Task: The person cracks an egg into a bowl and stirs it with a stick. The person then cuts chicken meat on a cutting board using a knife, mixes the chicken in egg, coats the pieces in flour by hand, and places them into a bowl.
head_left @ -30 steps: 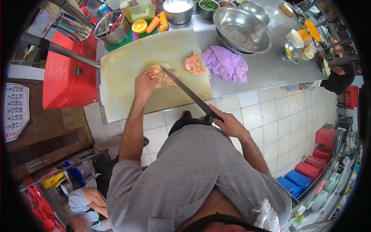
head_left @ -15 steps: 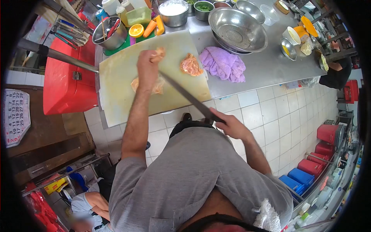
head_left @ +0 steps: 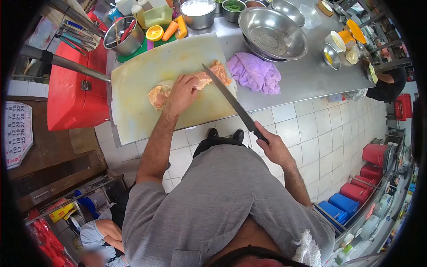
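Note:
My left hand [head_left: 183,93] is on the cutting board [head_left: 138,113], its fingers curled onto a piece of raw chicken [head_left: 203,81]. Part of that piece is hidden beneath the fingers. Left of the hand lies another piece of raw chicken [head_left: 159,96], and a further chicken piece [head_left: 219,72] rests near the board's right side. My right hand [head_left: 274,146] grips the dark handle of a long knife [head_left: 230,99]. The blade slants up and left across the board's right edge, its tip between the middle and right-hand chicken pieces.
A purple cloth [head_left: 254,73] lies right of the board, below a large metal colander [head_left: 272,35]. Along the back stand a metal pot [head_left: 124,38], a cut orange [head_left: 155,33], a carrot [head_left: 170,31] and several bowls. A red cooler [head_left: 73,89] stands at left. Another person [head_left: 104,231] is at lower left.
My left hand has come down and right from the upper board, with the chicken piece now beside the right-hand one. The knife has swung up and right, its tip now near the chicken.

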Action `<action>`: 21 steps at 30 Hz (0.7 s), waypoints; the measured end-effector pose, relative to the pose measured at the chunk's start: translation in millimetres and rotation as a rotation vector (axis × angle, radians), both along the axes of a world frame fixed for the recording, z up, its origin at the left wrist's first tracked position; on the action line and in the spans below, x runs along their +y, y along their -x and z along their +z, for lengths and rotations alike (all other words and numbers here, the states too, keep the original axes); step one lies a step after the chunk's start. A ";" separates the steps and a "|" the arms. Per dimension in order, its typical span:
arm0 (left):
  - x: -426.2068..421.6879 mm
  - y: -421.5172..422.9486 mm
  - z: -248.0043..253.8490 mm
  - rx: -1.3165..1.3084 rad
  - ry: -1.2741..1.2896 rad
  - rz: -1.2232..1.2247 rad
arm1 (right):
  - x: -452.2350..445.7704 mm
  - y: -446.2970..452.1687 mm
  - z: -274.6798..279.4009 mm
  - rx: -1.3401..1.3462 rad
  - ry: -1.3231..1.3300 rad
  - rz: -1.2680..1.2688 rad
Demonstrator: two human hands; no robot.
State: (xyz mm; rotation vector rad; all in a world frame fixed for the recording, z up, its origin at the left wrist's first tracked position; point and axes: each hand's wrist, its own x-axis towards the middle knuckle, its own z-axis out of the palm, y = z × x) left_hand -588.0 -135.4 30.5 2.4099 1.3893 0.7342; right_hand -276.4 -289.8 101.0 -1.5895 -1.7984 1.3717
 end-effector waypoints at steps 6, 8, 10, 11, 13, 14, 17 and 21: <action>14.5 -11.3 -2.7 0.099 -0.170 0.118 | 3.4 7.9 -4.6 0.010 0.096 -0.062; 16.7 -12.3 20.8 -0.372 0.467 0.361 | 0.5 8.0 -15.8 0.061 0.001 -0.087; 27.6 0.4 1.0 -0.652 0.621 0.378 | 0.0 8.9 -16.7 0.108 -0.102 -0.101; 30.9 7.5 -11.7 -0.934 0.772 0.394 | 2.0 10.4 -8.9 0.089 -0.029 -0.090; 27.1 11.2 -20.0 -0.827 0.705 0.502 | 3.6 13.1 -9.8 0.071 0.045 -0.080; 28.1 11.8 -23.5 -0.721 0.630 0.604 | 4.4 14.1 -19.4 0.053 -0.041 -0.041; 22.7 3.7 -11.2 -0.376 0.012 0.556 | 6.7 22.2 -31.5 -0.004 -0.146 0.019; 25.9 2.1 -16.6 -0.429 0.263 0.397 | 18.7 38.9 -34.4 -0.104 -0.187 0.097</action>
